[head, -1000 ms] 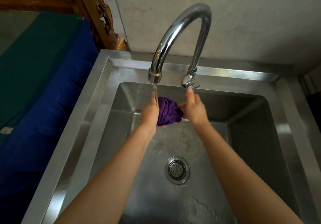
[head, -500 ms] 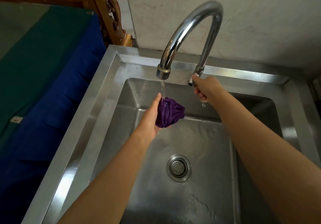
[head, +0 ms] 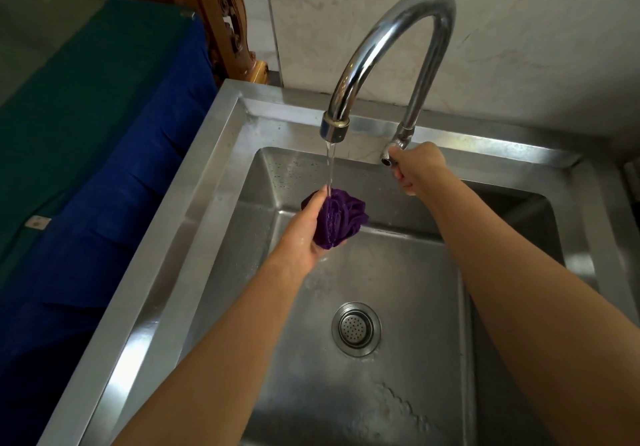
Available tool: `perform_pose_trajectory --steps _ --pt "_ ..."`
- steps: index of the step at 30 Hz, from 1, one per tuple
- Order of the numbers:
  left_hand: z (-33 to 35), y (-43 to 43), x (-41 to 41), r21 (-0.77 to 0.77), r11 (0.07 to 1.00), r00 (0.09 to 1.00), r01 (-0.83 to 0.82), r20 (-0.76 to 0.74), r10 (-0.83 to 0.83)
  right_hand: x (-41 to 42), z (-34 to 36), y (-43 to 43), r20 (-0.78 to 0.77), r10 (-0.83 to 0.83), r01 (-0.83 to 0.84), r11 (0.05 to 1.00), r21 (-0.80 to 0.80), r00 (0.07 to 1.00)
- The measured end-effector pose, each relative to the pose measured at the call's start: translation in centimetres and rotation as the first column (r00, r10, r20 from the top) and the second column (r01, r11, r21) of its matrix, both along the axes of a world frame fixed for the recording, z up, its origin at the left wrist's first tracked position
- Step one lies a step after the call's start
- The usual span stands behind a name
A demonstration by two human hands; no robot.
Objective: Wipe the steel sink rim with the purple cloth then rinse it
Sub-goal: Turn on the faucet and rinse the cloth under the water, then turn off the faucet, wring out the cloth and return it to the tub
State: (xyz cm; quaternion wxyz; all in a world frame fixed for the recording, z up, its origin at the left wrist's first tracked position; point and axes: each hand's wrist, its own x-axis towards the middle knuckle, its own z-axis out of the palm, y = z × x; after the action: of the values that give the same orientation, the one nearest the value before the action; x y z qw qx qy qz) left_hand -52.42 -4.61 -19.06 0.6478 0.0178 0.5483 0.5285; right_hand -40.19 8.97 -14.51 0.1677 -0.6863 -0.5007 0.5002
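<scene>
A person's left hand holds a bunched purple cloth under a thin stream of water at the centre of the frame, above the basin of a steel sink. The fingers are wrapped closed around the cloth's left and lower side, with its crumpled folds spilling out to the right of the palm. The water falls from the spout of a curved chrome faucet that arches across the upper middle of the frame and lands on the top of the cloth, beside the thumb.

The right hand, right of centre, is curled closed around the faucet's handle at the foot of the faucet, on the sink's back rim. Both bare forearms reach up from the bottom edge of the frame.

A round perforated drain strainer sits in the basin floor, lower centre, between the two forearms. Droplets speckle the basin's back wall. To the left of the sink lies blue fabric over green, with carved brown wood at upper left and a pale stained wall behind the sink.
</scene>
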Motion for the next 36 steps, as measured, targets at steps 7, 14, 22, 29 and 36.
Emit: perform_pose_trajectory --steps 7,14,22,29,36 --pt "-0.1 0.0 -0.2 0.040 0.999 0.999 0.005 -0.034 -0.003 -0.7 -0.4 0.6 0.060 -0.032 0.030 0.999 0.041 0.998" --pt "-0.4 -0.4 -0.6 0.048 0.999 0.999 0.009 -0.041 -0.007 -0.4 -0.8 0.4 0.034 -0.018 0.016 0.997 0.070 0.999" --pt "-0.2 -0.8 -0.5 0.020 0.999 0.997 0.050 -0.054 -0.049 1.1 -1.3 -1.2 -0.172 -0.033 0.042 0.998 0.053 0.985" --pt "-0.9 -0.8 -0.5 0.044 0.999 1.000 0.019 0.007 -0.020 2.4 -2.7 -1.9 -0.395 0.010 0.010 0.999 0.050 0.918" --pt "-2.6 -0.5 -0.5 0.012 1.000 1.000 0.011 0.002 -0.011 2.9 -4.0 -2.2 -0.505 0.059 -0.034 0.998 0.059 0.861"
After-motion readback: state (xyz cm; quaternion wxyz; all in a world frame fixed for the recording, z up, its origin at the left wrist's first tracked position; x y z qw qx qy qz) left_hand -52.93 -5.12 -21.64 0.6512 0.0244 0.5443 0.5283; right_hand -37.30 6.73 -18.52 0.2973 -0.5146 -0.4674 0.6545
